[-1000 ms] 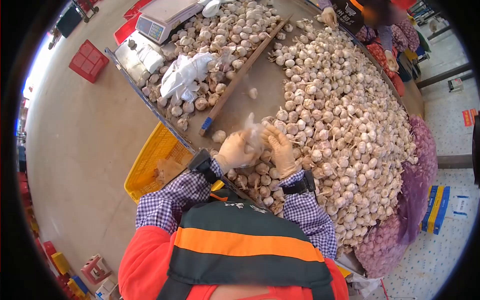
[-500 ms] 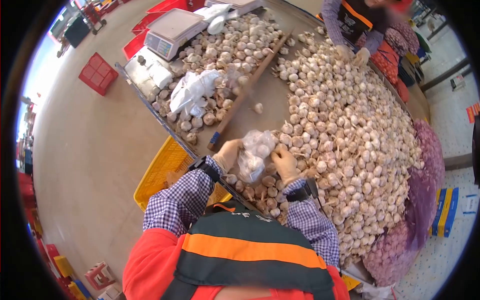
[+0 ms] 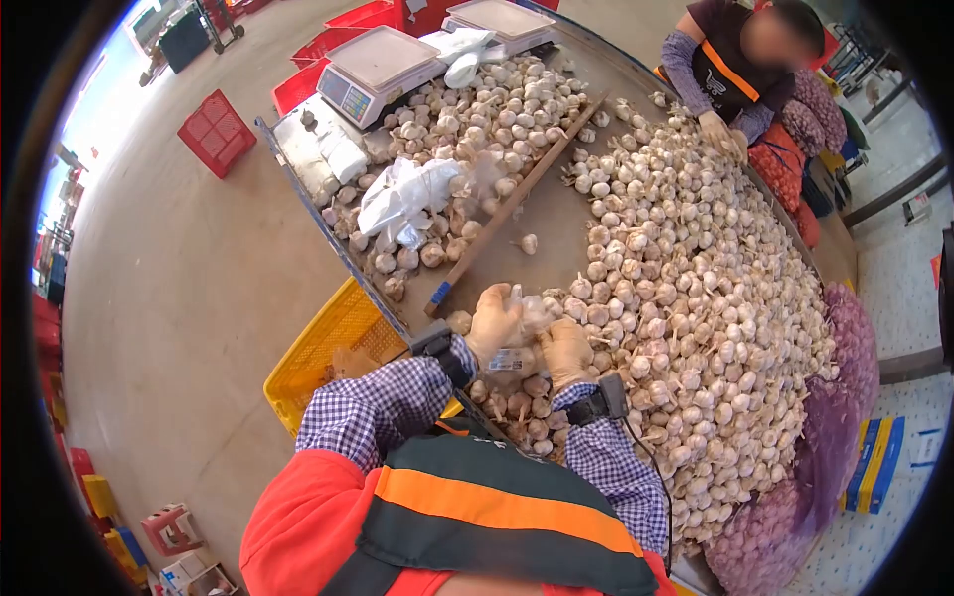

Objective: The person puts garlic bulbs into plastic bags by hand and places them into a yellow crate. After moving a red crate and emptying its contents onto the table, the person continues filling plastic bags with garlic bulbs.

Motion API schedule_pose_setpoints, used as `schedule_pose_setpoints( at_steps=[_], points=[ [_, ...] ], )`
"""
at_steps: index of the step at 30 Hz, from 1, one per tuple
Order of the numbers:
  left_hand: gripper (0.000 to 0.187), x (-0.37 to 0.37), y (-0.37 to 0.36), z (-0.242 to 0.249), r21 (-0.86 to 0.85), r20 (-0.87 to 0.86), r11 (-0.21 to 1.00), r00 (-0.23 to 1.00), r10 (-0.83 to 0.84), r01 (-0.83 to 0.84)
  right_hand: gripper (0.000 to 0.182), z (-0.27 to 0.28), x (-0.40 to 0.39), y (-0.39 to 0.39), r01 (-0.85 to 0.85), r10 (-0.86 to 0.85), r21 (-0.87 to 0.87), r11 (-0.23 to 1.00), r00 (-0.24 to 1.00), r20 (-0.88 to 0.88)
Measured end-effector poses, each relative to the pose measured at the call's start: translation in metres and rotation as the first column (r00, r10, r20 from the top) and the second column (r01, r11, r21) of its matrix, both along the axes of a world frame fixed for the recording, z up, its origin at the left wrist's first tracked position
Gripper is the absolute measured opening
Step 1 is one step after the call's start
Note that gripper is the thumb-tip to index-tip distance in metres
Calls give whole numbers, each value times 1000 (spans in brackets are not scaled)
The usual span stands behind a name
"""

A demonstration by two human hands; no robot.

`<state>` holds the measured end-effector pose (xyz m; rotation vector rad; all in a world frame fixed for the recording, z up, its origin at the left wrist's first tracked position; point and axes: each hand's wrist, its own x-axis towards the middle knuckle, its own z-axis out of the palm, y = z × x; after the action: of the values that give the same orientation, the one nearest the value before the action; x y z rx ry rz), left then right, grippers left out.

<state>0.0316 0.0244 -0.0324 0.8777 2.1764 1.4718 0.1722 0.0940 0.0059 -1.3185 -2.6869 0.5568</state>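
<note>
A clear plastic bag (image 3: 535,316) with a printed white label is held low over the near edge of the table, and I cannot make out how full it is. My left hand (image 3: 494,323) is closed on the bag's upper left part. On the other side my right hand (image 3: 566,355) pinches the bag, fingers curled and partly hidden. Loose garlic bulbs (image 3: 522,402) lie just below the bag, and a large heap of garlic (image 3: 686,298) spreads to the right of my hands.
A wooden strip (image 3: 517,204) divides the table, with more garlic, white plastic bags (image 3: 407,199) and a scale (image 3: 383,65) beyond it. A yellow crate (image 3: 318,343) stands below the left edge. Across the heap, a co-worker's hands (image 3: 723,136) touch the garlic.
The bag has turned, so its label now shows, and my left hand has moved up and right over its top. My right hand has shifted slightly down. The head view has shifted a little.
</note>
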Motion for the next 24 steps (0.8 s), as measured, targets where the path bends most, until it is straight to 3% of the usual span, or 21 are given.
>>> schedule_pose_setpoints(
  at_steps=[1, 3, 4, 5, 6, 7, 9, 10, 13, 15, 17, 18, 20, 21, 23, 24],
  points=[
    [40, 8, -7, 24, 5, -1, 1000, 1000, 4, -4, 30, -6, 0, -2, -4, 4, 5, 1000, 1000, -1],
    [42, 22, -19, 61, 188, -321, 971, 944, -83, 149, 22, -12, 2, -3, -53, 94, 185, 981, 971, -221],
    [42, 25, -26, 66, 194, -320, 970, 944, -75, 143, 19, -13, 3, -4, -32, 94, 212, 977, 954, -286],
    [42, 25, -35, 69, 9, -341, 951, 895, -288, 309, 19, -11, 2, -4, -39, 102, 217, 975, 953, -285],
    [41, 25, -41, 70, -179, -317, 871, 811, -491, 457, 18, -10, 1, -5, 8, 43, 123, 992, 911, -410],
    [41, 22, -44, 69, -179, -314, 872, 814, -489, 455, 18, -9, 2, -7, 46, -29, 19, 999, 852, -522],
    [39, 17, -47, 67, -357, -414, 798, 683, -602, 486, 17, -5, 2, -10, 24, 30, 107, 994, 876, -481],
    [31, 15, -45, 55, -275, -527, 845, 663, -532, 459, 18, -4, 0, -11, 39, 9, 94, 995, 886, -464],
    [24, 8, -38, 37, -319, -489, 833, 675, -553, 451, 20, -17, -4, -16, 49, 28, 154, 987, 889, -458],
    [18, 9, -35, 43, -246, -553, 855, 659, -510, 456, 20, -10, -6, -19, 43, 68, 223, 974, 883, -465],
    [14, 12, -33, 48, -390, -574, 814, 578, -580, 430, 24, 3, -3, -27, 36, -36, -7, 999, 928, -370],
    [14, 9, -30, 37, -392, -572, 814, 579, -581, 429, 24, 10, -2, -33, 35, -36, -10, 999, 929, -369],
    [11, -2, -18, 10, -171, -463, 929, 805, -370, 329, 29, 21, 3, -44, -52, -11, -148, 988, 919, -394],
    [10, -13, -15, 38, -313, -557, 900, 708, -433, 304, 29, 23, 8, -48, -48, -14, -149, 988, 919, -394],
    [11, -30, -14, 45, -285, -631, 894, 634, -447, 347, 34, 26, 26, -52, -155, 36, -259, 954, 910, -412],
    [11, -43, -16, 43, -234, -646, 923, 661, -383, 306, 35, 25, 34, -51, -118, 14, -213, 970, 900, -435]
  ],
)
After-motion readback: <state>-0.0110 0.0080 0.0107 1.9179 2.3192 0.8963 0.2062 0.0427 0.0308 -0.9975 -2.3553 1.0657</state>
